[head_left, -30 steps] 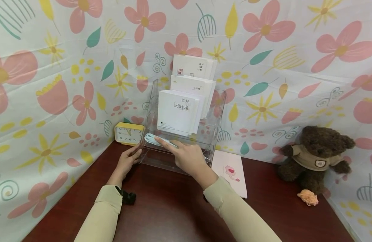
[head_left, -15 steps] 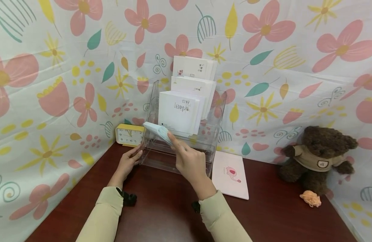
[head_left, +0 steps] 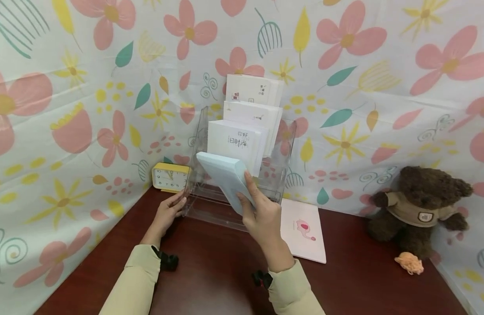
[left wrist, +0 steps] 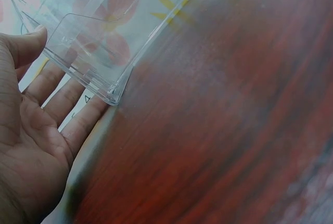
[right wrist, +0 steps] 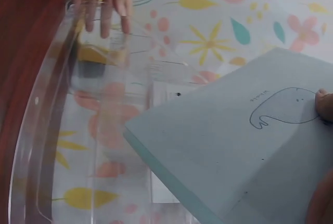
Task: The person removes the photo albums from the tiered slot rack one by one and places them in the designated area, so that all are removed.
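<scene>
My right hand (head_left: 263, 214) pinches a light blue notebook (head_left: 226, 175), thumb on one face and fingers on the other. The notebook is tilted in front of a clear acrylic rack (head_left: 216, 214). A whale outline and small lettering mark its cover in the right wrist view (right wrist: 223, 125). My left hand (head_left: 167, 214) holds the rack's lower left side, the thumb (left wrist: 31, 47) at the panel's edge and the long fingers (left wrist: 78, 125) behind it. White booklets (head_left: 230, 140) stand in stepped rows on the rack, the front ones partly hidden by the notebook.
A yellow alarm clock (head_left: 171, 177) stands just left of the rack. A white notebook with a pink elephant (head_left: 302, 234) lies at its right. A brown teddy bear (head_left: 419, 210) and an orange yarn bundle (head_left: 409, 263) are far right. Flowered cloth (head_left: 344, 100) backs the dark red table (head_left: 210, 271).
The light blue notebook has swung from lying nearly flat low at the rack's front to a raised tilt, turned by the right hand. The left hand stays at the rack's side.
</scene>
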Motion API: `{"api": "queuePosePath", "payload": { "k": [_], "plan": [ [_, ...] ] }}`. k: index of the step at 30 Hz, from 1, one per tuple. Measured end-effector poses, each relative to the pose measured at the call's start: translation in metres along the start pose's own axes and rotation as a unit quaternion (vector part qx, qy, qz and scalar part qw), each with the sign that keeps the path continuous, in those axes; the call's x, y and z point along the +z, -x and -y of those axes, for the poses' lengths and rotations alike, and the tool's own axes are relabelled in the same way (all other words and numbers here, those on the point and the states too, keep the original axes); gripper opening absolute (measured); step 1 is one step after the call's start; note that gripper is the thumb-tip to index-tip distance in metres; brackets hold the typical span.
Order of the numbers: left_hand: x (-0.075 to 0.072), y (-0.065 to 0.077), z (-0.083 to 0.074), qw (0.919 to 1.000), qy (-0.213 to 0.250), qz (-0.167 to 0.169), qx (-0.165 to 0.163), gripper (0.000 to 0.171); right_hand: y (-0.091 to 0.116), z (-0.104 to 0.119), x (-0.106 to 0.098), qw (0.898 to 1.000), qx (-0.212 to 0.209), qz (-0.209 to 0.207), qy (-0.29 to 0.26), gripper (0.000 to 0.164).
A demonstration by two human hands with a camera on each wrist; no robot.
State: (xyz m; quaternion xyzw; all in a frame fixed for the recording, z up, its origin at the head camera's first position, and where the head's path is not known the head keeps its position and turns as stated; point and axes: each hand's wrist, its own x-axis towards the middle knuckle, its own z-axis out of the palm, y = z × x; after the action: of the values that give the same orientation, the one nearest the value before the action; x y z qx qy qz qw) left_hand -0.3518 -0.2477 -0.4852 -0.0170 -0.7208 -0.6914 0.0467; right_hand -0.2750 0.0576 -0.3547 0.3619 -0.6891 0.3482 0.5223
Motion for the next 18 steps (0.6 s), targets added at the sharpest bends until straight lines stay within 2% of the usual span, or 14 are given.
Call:
{"api": "queuePosePath", "payload": {
  "k": [7, 18],
  "plan": [
    [-0.001, 0.0, -0.007, 1.0, 0.003, 0.0, -0.008, 0.064, -0.005, -0.004, -0.016, 1.0, -0.003, -0.005, -0.019, 0.067],
    [0.001, 0.004, -0.004, 0.9999, -0.007, 0.007, -0.006, 0.063, -0.001, -0.011, -0.035, 1.0, 0.013, -0.01, -0.016, 0.068]
  ]
}}
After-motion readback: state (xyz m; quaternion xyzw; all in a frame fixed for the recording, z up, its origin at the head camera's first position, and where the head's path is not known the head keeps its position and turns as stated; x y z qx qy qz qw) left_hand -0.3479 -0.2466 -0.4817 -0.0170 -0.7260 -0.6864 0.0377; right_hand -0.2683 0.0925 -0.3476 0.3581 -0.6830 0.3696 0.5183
